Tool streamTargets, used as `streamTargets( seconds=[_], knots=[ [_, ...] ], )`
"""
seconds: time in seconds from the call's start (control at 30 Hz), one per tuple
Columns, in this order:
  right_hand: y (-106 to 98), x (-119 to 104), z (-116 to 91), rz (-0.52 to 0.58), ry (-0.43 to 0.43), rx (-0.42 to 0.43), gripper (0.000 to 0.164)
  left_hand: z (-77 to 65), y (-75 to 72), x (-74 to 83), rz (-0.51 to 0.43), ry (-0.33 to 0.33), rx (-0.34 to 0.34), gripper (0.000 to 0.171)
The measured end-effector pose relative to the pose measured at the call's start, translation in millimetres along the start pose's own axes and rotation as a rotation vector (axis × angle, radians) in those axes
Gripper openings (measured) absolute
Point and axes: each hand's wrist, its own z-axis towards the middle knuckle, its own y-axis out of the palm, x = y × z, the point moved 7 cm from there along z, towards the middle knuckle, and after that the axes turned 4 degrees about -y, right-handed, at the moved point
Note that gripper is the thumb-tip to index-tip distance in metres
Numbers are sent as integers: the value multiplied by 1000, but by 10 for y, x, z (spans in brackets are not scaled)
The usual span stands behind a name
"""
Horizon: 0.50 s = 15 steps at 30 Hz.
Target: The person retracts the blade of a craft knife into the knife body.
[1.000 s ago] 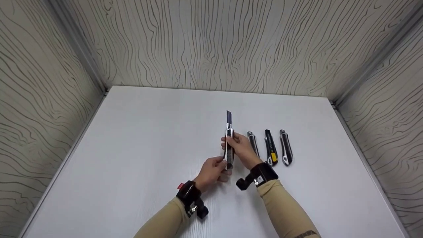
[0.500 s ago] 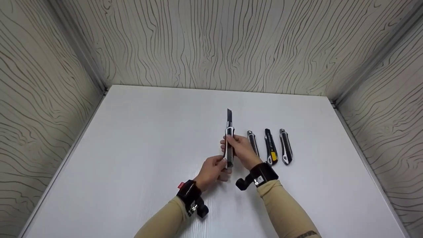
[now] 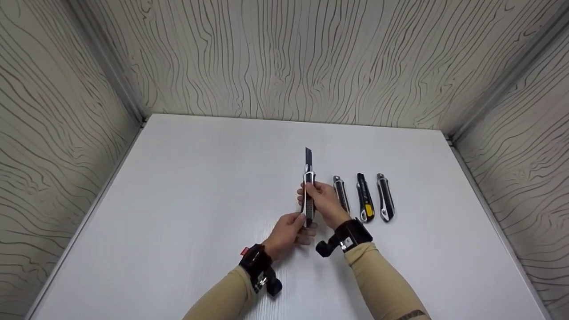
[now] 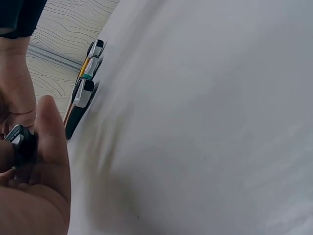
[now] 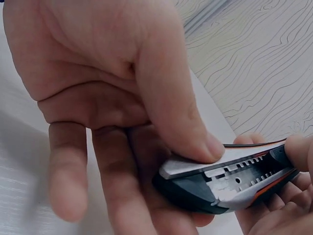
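Note:
Both hands hold one utility knife (image 3: 310, 205), silver and black, over the white table, its long dark blade (image 3: 308, 156) extended and pointing away from the body. My right hand (image 3: 328, 202) grips the knife's body from the right, thumb on top along the slider channel; the right wrist view shows that thumb by the slider (image 5: 279, 155). At the near end, my left hand (image 3: 286, 233) pinches the butt of the handle between thumb and fingers. In the left wrist view only the dark butt end shows between the fingers; the blade is hidden there.
Three more utility knives lie side by side on the table (image 3: 200, 186) at right: a silver-black one (image 3: 340, 191) partly behind the right hand, a black-yellow one (image 3: 364, 198) and another silver-black one (image 3: 385, 198). Wood-patterned walls (image 3: 284, 58) enclose the table's back and sides.
The hands and the knife stay in nearly the same place. The left hand's lower fingers reach slightly further right under the butt end.

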Motion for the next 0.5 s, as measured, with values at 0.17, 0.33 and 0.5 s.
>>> streamTargets(
  seconds=[0.17,0.33,0.5],
  knots=[
    [1,1,-4,-4,-9,3,34,6,2,-10,17,-5,2,37],
    [1,-7,-10,-19,-23,13,32,16,-4,-20,26,-20,16,37],
    [8,-21,-24,-33,-26,11,34,19,-11,-21,30,-22,28,37]
  ],
)
